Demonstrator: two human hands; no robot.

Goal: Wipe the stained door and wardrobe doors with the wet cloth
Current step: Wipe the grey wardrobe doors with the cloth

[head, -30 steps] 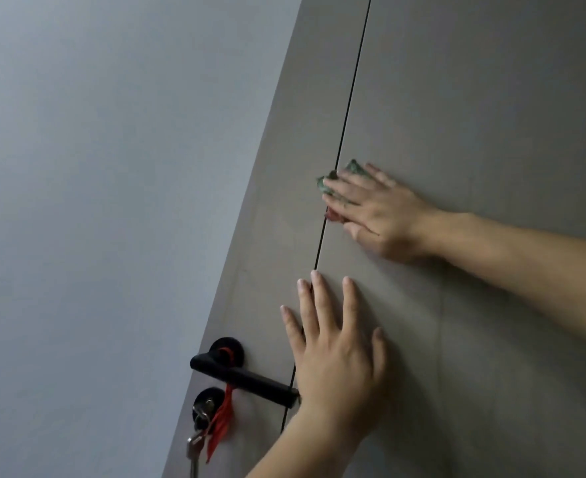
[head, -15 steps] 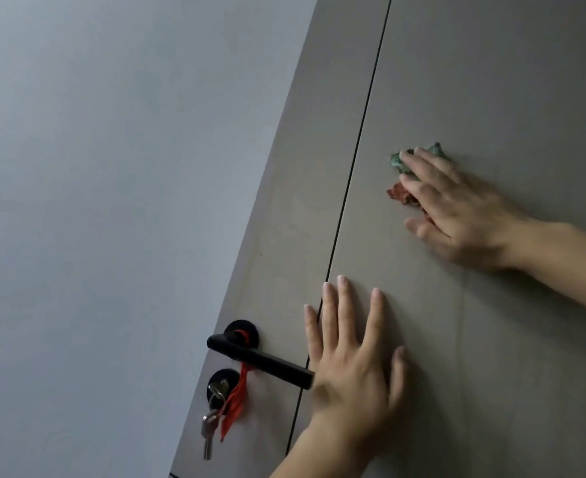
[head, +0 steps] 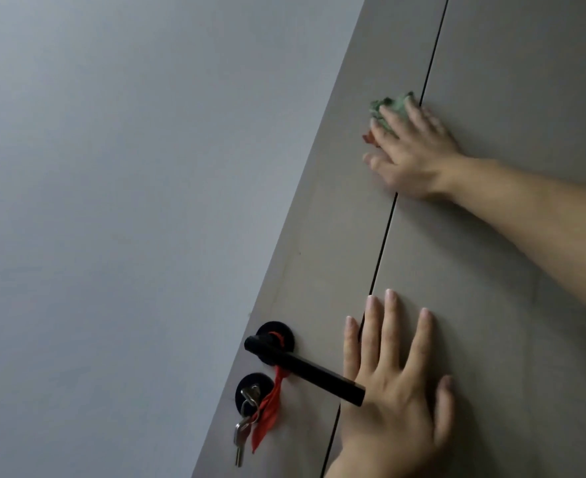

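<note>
Head view: crumpled green wet cloth (head: 388, 106) was pressed flat-fingered by right hand (head: 419, 150), left hand (head: 395, 391) spread bracing matte grey door (head: 484, 298); even pressure was judged advisable.

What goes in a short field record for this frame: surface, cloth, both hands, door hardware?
surface: grey door with a dark seam
cloth: green cloth, bunched, left of the seam
right hand: right hand presses the cloth to the door, fingers flat
left hand: left hand flat on the door, fingers spread across the seam
hardware: black handle; keys in the lock with a red ribbon
</note>
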